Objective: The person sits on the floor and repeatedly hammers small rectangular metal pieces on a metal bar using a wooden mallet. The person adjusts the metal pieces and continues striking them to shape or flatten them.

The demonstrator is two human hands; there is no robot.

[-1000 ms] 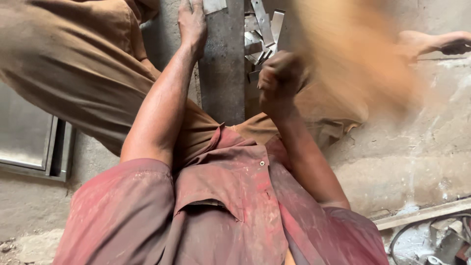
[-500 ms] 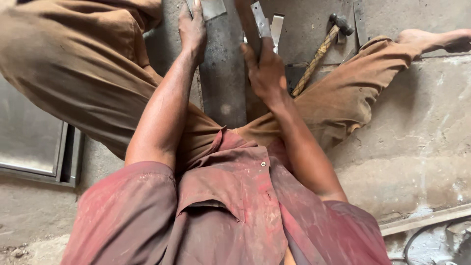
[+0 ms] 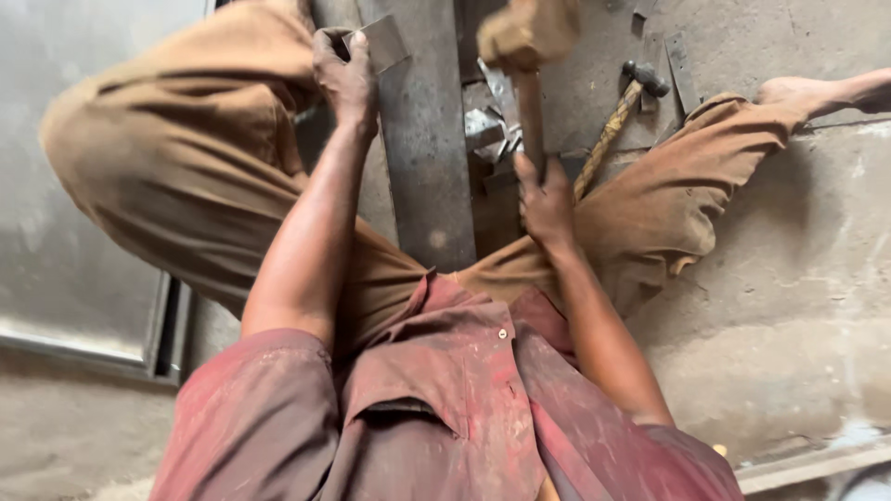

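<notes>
The left hand (image 3: 345,79) pinches a small grey plate (image 3: 385,44) by its edge, fingers curled over the corner, and holds it flat on the steel bar (image 3: 427,158) that runs between the person's legs. To the right, the right hand (image 3: 546,199) is closed in a fist around the handle of a mallet (image 3: 529,37), whose blurred head hangs over the bar's far end. Scrap offcuts (image 3: 487,130) lie just beside the bar, and a second hammer (image 3: 617,121) rests against the right trouser leg.

The main risk, as I judge it, is a blow landing on the left fingers, since they sit right at the plate. An off-centre blow could also flip the plate off the bar, and the bare foot (image 3: 798,91) lies near the scrap.
</notes>
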